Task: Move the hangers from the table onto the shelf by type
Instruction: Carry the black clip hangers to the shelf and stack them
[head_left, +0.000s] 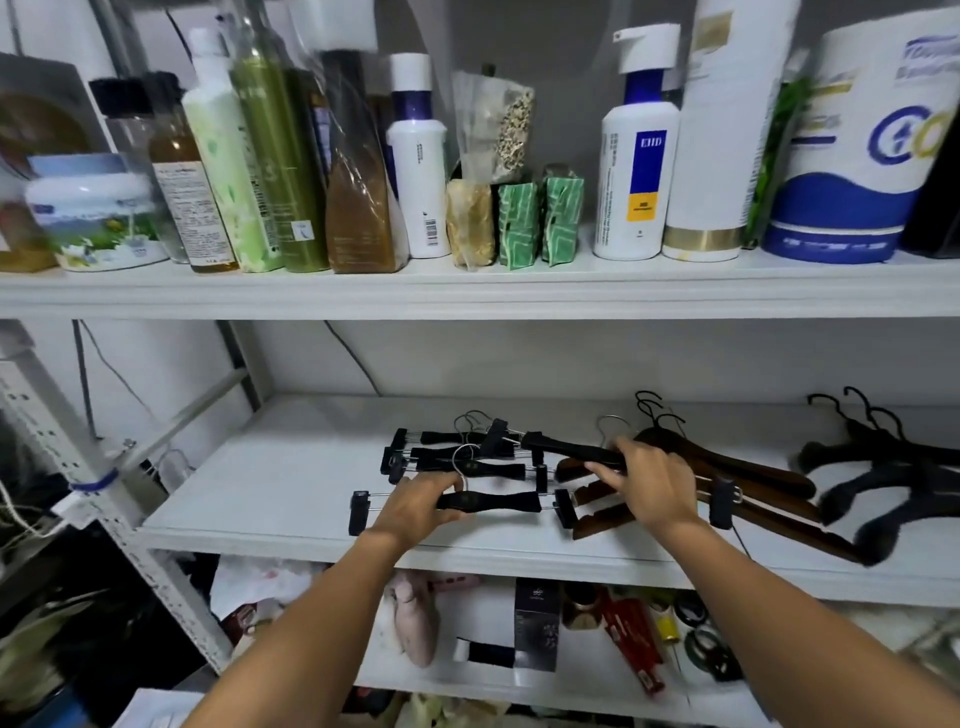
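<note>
While black clip-bar hangers (470, 467) lie on the white metal shelf (260, 499), left hand (423, 501) fingers clasp the frontmost hanger (498, 501). Right hand (652, 486) fingers clasp a tilted hanger (566, 449) over the shelf's brown wooden hangers (758, 473).

Black clip hangers (457, 453) piled on middle shelf (260, 493).
Left hand (423, 501) grips front clip hanger (498, 501); right hand (652, 486) holds tilted clip hanger (566, 449) over pile. Brown wooden hangers (758, 475) just beside; black flocked hangers (883, 478) far right.

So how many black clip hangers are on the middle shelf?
5 hangers: one in the right hand, one in the left hand, three behind it. Overlap may hide more.
</note>
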